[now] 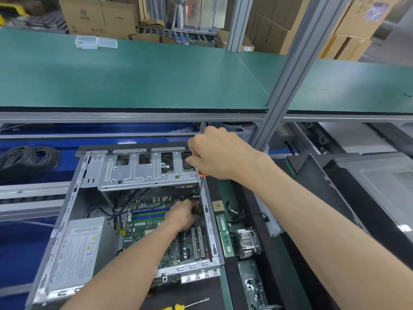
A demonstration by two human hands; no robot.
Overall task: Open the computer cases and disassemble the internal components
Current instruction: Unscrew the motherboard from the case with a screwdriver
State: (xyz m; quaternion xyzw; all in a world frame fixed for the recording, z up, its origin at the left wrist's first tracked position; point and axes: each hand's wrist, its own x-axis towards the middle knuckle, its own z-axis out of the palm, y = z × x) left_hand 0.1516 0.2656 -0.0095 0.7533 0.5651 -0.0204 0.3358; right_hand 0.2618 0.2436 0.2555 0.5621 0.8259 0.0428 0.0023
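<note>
Fingers (194,163) grip screwdriver (201,183) inside computer case (207,211).

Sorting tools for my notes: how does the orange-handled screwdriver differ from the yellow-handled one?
The orange-handled screwdriver stands upright, gripped by the right hand, with its shaft reaching down into the computer case. The yellow-handled screwdriver lies flat and unheld on the mat in front of the case. Both have slim metal shafts.
</note>
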